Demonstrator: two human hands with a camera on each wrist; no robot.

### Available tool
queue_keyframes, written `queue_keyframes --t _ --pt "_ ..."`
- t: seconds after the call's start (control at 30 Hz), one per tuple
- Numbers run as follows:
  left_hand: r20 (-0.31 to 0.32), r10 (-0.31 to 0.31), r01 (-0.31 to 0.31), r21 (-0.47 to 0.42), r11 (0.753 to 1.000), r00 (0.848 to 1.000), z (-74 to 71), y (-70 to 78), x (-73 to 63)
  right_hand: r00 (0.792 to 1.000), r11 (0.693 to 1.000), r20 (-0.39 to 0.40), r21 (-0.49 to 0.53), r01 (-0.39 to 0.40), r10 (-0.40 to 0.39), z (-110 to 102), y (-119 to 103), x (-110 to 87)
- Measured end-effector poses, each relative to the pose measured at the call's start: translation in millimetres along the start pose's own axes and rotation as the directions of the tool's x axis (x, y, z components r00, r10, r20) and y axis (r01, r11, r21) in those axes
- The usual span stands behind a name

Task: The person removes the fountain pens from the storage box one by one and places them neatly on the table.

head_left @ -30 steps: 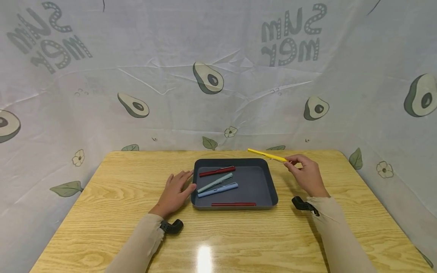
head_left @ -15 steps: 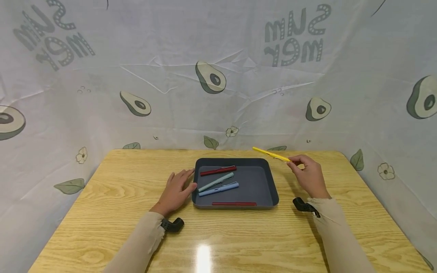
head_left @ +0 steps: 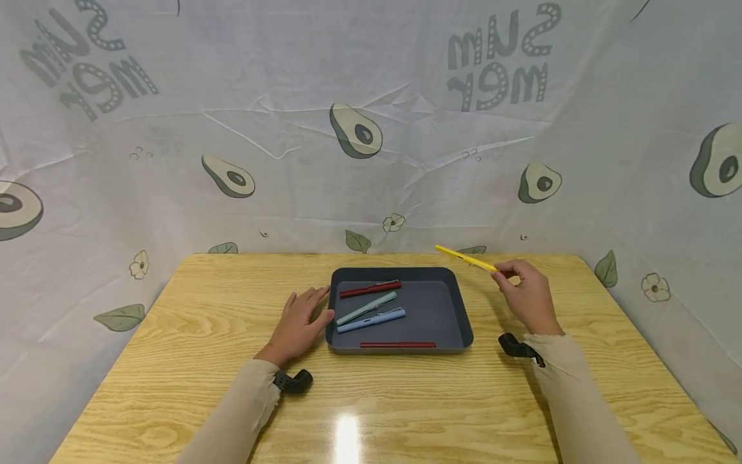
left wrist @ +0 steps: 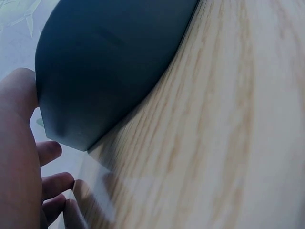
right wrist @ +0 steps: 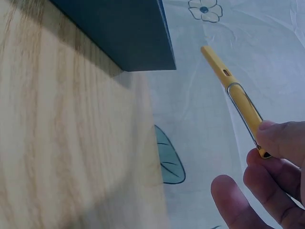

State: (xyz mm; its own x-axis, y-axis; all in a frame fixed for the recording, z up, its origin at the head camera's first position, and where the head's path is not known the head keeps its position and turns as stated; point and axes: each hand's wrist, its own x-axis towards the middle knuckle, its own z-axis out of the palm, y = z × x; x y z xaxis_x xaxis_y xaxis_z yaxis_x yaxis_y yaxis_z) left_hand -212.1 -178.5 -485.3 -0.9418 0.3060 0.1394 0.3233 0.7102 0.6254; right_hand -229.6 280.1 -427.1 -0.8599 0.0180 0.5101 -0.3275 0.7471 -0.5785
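Between thumb and fingertips my right hand (head_left: 526,293) pinches a yellow pen (head_left: 466,257) by its clip end, held in the air beyond the tray's right rear corner. In the right wrist view the yellow pen (right wrist: 240,98) shows its wire clip and a small slot in the barrel. My left hand (head_left: 297,327) lies at the left side of the dark grey tray (head_left: 431,316), its thumb touching the rim and the other fingers spread. Inside the tray lie a dark red pen (head_left: 370,289), a pale green pen (head_left: 366,309), a blue pen (head_left: 372,320) and a red pen (head_left: 397,345) along the front wall.
The tray stands on a wooden table (head_left: 406,406). Behind the table hangs a pale cloth (head_left: 278,193) printed with avocados, leaves and flowers. Each wrist wears a black strap mount, such as the left mount (head_left: 293,381) and the right mount (head_left: 514,346).
My right hand has drifted slightly right and up with the yellow pen, away from the tray. The left hand and the pens in the tray keep their places.
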Motion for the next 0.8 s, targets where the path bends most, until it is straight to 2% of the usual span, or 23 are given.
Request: queue_keyframes --t 0.3,0.63,0.8 --pt "0.003 -0.005 0.005 -0.003 1.000 1.000 0.1 -3.5 1.1 1.000 0.999 0.025 -0.048 -0.013 0.014 2 4 -2.6" --pt "0.014 0.000 0.000 0.014 1.000 1.000 1.9 -3.1 2.3 0.998 0.989 0.060 -0.147 -0.014 0.023 -17 8 -10.5" --pt "0.009 0.001 -0.001 0.009 1.000 1.000 1.2 -1.4 2.0 0.994 0.982 0.107 -0.188 -0.016 0.036 -25 9 -16.6"
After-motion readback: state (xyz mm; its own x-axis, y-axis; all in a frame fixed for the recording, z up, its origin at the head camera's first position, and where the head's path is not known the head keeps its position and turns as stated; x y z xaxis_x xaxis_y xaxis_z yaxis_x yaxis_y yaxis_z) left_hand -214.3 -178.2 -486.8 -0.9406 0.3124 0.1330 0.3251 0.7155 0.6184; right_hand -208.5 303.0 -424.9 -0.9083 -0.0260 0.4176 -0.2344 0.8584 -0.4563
